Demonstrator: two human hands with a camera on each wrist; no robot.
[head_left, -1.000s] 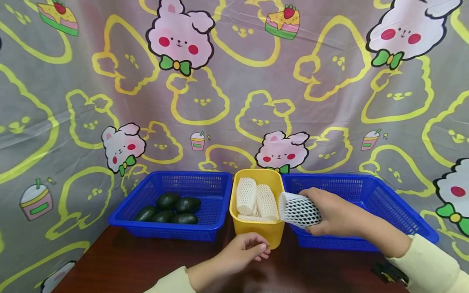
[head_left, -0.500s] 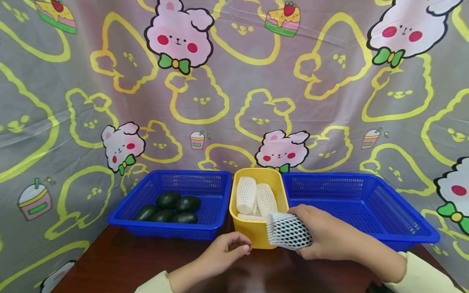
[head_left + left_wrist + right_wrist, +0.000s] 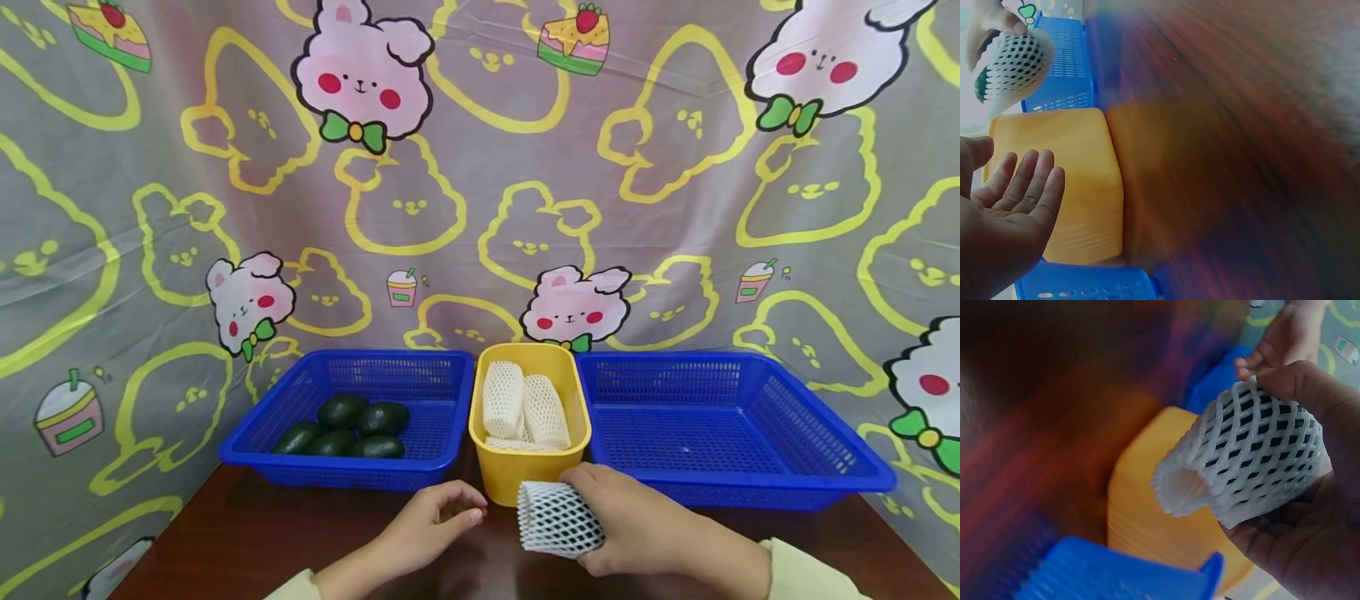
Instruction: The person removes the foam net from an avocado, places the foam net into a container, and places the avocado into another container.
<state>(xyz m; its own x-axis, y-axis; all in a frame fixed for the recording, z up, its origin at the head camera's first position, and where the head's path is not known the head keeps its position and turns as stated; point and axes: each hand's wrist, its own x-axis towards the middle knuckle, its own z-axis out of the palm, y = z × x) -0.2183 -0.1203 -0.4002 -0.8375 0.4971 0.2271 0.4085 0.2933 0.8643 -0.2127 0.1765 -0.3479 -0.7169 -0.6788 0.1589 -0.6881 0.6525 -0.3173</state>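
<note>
In the head view my right hand [image 3: 637,523] grips a dark green avocado wrapped in a white foam net sleeve [image 3: 558,518], in front of the yellow bin [image 3: 498,477]. The right wrist view shows the sleeve [image 3: 1260,447] between thumb and fingers, its empty end hanging past the fruit with dark green showing through the mesh. My left hand [image 3: 423,529] is a little to the left, apart from the sleeve. Its loosely bent fingers hold nothing, and the left wrist view shows the bare palm [image 3: 1004,231]. Several white foam net sleeves [image 3: 504,398] lie in the bin.
On the left stands a blue basket [image 3: 337,475] with several dark green avocados [image 3: 343,411]. Another blue basket [image 3: 738,423] stands at the right, against the bin's side. Behind them hangs a patterned cloth [image 3: 465,158]. The table [image 3: 247,542] is dark wood.
My right hand has come down and left with the sleeved avocado, from the right basket's near edge to in front of the bin. My left hand has shifted left.
</note>
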